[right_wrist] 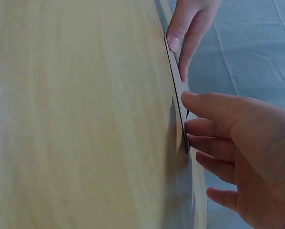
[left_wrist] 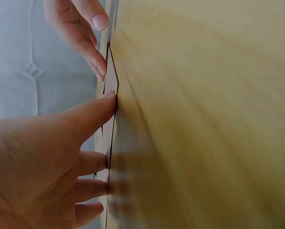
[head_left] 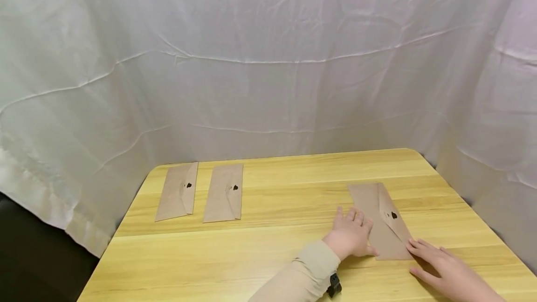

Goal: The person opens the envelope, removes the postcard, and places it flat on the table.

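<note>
A light brown paper envelope (head_left: 383,232) lies tilted on the right part of the table, its flap on the right side with a small black hat-like mark (head_left: 394,215). My left hand (head_left: 350,234) rests at its left long edge, fingers spread and thumb at the near edge. At the lower right corner, the fingertips of my right hand (head_left: 444,264) touch the flap side, with the fingers fairly straight. From the left wrist view, the left thumb (left_wrist: 97,112) meets the envelope's thin edge. The right wrist view shows the right hand (right_wrist: 242,138) beside the same edge.
Two matching envelopes, one at the far left (head_left: 177,192) and another beside it (head_left: 223,194), lie side by side on the wood-grain table (head_left: 189,260). Pale curtains (head_left: 272,92) hang around the table's back and sides. A black watch-like band (head_left: 334,285) is at the left wrist.
</note>
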`<action>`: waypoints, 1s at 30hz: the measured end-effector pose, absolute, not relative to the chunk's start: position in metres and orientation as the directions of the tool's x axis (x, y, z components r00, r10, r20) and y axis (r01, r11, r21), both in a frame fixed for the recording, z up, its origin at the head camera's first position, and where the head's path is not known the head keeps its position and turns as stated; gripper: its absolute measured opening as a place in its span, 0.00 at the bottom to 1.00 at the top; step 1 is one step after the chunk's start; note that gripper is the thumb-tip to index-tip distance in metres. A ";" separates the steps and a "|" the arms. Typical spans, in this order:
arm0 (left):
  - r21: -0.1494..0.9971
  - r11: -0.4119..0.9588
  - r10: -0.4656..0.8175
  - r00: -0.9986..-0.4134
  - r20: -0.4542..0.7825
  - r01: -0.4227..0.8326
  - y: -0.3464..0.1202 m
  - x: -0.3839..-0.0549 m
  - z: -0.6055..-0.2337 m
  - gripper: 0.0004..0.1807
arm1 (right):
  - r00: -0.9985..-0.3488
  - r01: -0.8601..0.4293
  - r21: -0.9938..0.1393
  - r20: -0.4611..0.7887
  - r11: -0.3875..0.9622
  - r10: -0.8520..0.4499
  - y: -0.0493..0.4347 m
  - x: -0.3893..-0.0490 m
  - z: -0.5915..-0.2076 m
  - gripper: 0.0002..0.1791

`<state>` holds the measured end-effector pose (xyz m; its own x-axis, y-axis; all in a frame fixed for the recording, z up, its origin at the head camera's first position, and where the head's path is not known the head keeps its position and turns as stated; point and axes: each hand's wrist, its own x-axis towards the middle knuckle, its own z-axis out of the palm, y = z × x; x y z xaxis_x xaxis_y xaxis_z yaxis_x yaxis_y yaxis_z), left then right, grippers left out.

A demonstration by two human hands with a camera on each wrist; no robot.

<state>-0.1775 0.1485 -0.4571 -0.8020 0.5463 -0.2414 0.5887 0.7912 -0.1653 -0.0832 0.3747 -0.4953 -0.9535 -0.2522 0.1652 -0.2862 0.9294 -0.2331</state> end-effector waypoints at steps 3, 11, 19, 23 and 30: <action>-0.182 0.785 0.546 -0.800 -0.248 0.592 0.153 -0.175 -0.457 0.42 | -0.971 -0.234 -0.230 0.096 0.945 -0.217 0.379 -0.082 -0.492 0.31; -0.189 0.786 0.542 -0.804 -0.244 0.588 0.162 -0.173 -0.460 0.41 | -0.976 -0.214 -0.189 0.084 0.958 -0.202 0.385 -0.093 -0.482 0.28; -0.207 0.783 0.537 -0.805 -0.252 0.587 0.169 -0.171 -0.462 0.41 | -0.971 -0.228 -0.176 0.108 0.958 -0.212 0.389 -0.114 -0.487 0.29; -0.201 0.785 0.533 -0.804 -0.262 0.586 0.172 -0.172 -0.463 0.41 | -0.974 -0.221 -0.165 0.090 0.961 -0.208 0.387 -0.125 -0.487 0.30; -0.203 0.785 0.532 -0.804 -0.266 0.586 0.173 -0.175 -0.463 0.41 | -0.973 -0.223 -0.125 0.083 0.967 -0.213 0.376 -0.147 -0.483 0.27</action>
<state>-0.1745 0.1730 -0.4629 -0.8042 0.5316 -0.2657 0.5857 0.7847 -0.2030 -0.1471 0.3760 -0.4829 -0.9734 -0.2133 0.0830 -0.2226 0.9669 -0.1251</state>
